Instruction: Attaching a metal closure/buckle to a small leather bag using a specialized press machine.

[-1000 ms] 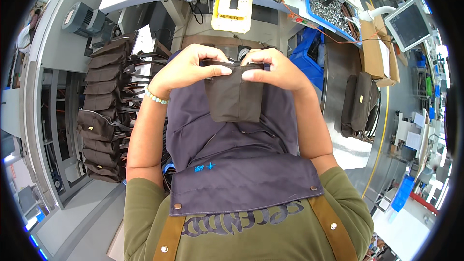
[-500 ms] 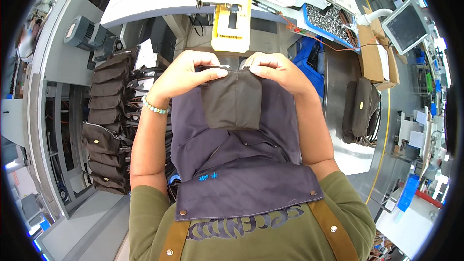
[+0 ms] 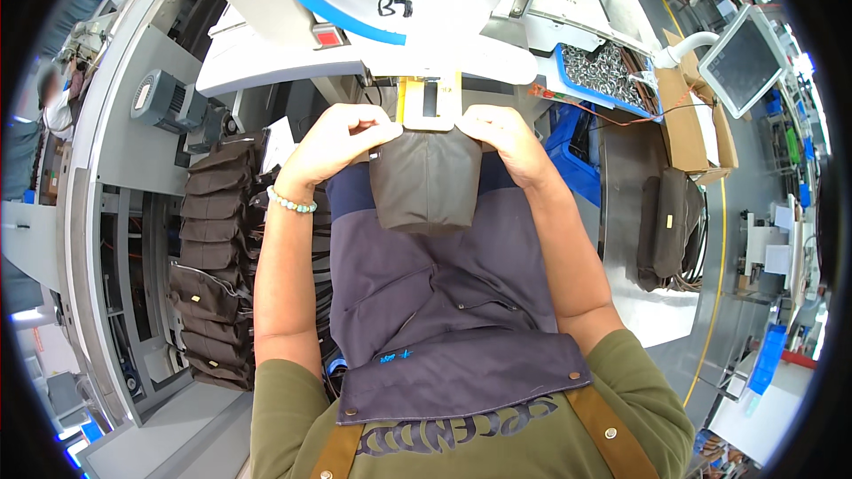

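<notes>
A dark brown fabric pouch (image 3: 424, 182) hangs open end up in front of my apron. My left hand (image 3: 353, 137) pinches its upper left edge, and my right hand (image 3: 501, 133) pinches the upper right edge. Between my hands, the machine's yellow and white plate (image 3: 429, 117) meets the mouth of the pouch. Its front end looks to be at or just inside the opening; exactly how deep cannot be told. The white sewing-type machine head (image 3: 399, 0) rises just beyond.
Stacked brown pouches (image 3: 213, 257) hang on the left, below a grey motor (image 3: 164, 102). To the right are a blue tray (image 3: 603, 75) of small metal parts, a cardboard box (image 3: 697, 137), more brown bundles (image 3: 667, 226) and a screen on an arm (image 3: 744, 60).
Both hands have carried the pouch forward to the machine, so its mouth now meets the plate. The pouch has opened out wider. The head view has tilted upward.
</notes>
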`<action>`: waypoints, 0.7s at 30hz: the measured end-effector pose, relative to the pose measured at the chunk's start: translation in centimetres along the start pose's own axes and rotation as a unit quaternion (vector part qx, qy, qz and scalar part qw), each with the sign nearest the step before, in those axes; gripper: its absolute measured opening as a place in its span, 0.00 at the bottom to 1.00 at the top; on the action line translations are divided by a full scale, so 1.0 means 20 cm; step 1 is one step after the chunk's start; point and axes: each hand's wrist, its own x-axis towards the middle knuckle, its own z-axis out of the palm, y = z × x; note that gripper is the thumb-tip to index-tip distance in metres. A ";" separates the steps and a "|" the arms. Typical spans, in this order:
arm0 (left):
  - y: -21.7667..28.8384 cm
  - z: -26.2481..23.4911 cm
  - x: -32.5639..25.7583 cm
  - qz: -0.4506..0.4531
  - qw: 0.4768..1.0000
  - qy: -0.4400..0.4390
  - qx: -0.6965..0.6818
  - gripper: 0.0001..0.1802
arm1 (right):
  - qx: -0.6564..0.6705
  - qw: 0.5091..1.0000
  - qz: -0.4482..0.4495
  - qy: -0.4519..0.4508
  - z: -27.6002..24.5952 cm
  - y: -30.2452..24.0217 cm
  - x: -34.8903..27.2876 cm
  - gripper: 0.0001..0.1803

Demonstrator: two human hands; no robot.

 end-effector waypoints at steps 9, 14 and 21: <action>-0.04 0.02 0.18 0.061 0.988 0.124 -0.064 0.12 | 0.093 0.993 -0.040 0.063 -0.03 0.01 0.14 0.17; -0.04 0.05 0.19 0.053 0.980 0.154 -0.113 0.15 | 0.104 0.992 -0.049 0.053 -0.04 0.02 0.16 0.18; -0.06 0.05 0.19 0.080 0.975 0.162 -0.132 0.12 | 0.141 0.988 -0.045 0.046 -0.05 0.04 0.15 0.18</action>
